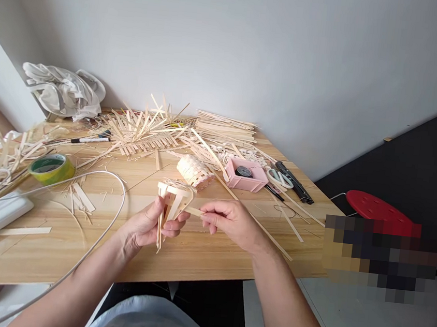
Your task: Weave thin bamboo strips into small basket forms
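A small, partly woven piece of pale strips [176, 200] is held above the front of the wooden table [208, 264]. My left hand [157, 224] wraps round its lower part, with loose strip ends hanging below the fingers. On its right side a strip [194, 211] sticks out sideways, and my right hand [228, 222] pinches the end of it between thumb and fingers. Just behind, a woven cylinder [194, 171] lies on its side, apart from both hands.
A pink box [246, 176] with a black spool, scissors [280, 179] and a black tool [294, 182] lie at right. Strips [139, 132] pile up behind. Tape [51, 168] and a white cable [113, 215] are at left. A red stool [380, 209] stands beyond the table.
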The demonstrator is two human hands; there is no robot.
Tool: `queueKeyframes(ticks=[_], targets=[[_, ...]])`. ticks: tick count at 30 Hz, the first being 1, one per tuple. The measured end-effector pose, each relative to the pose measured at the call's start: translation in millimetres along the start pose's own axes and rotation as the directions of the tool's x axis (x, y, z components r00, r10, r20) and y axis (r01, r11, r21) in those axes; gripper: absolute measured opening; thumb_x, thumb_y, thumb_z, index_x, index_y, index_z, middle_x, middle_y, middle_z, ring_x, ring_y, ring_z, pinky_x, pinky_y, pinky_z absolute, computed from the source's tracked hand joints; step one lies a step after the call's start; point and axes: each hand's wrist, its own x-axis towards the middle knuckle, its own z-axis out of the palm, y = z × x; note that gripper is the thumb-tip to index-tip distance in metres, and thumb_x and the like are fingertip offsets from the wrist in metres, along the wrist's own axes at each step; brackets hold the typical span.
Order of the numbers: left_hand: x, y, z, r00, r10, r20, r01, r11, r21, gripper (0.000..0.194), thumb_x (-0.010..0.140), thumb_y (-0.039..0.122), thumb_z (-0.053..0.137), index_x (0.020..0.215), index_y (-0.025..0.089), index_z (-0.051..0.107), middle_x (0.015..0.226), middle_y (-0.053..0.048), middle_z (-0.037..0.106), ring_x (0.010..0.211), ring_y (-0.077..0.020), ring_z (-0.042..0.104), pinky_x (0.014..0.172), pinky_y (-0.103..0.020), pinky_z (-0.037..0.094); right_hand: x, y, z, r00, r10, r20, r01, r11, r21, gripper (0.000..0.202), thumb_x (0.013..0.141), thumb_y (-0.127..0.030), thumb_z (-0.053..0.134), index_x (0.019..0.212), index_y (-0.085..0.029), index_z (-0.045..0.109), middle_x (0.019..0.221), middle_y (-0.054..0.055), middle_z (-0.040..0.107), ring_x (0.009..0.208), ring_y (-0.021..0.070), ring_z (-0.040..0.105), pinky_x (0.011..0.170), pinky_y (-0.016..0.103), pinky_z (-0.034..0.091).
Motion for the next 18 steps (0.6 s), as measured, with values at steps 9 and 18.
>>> queueKeyframes(ticks=[9, 18], targets=[[-3, 17, 0.1, 0.986, 0.162, -0.023, -0.162, 0.986, 0.027, 0.052, 0.054, 0.056, 0.070, 0.081, 0.014, 0.057, 0.065, 0.002, 0.047, 0.041, 0.0022, 0.023, 0.035, -0.008, 0.024, -44, -40, -49, 0.247, -0.117, -0.962, 0.488, 0.873, 0.019, 0.010, 0.057, -0.020, 0.071, 0.057, -0.019, 0.061, 0.054, -0.004, 0.054, 0.049, 0.0078, 0.047, 0.047, 0.023, 0.034], [-2, 13, 1.0, 0.982, 0.174, -0.074, -0.175, 0.984, -0.016, 0.059, 0.055, 0.054, 0.072, 0.097, 0.016, 0.056, 0.063, 0.003, 0.046, 0.040, 0.0023, 0.022, 0.034, -0.008, 0.022, -33, -25, -34, 0.375, 0.397, -0.838, 0.613, 0.572, 0.545, 0.026, 0.052, -0.021, 0.080, 0.054, -0.018, 0.055, 0.060, -0.006, 0.057, 0.058, 0.0034, 0.057, 0.042, 0.007, 0.043]])
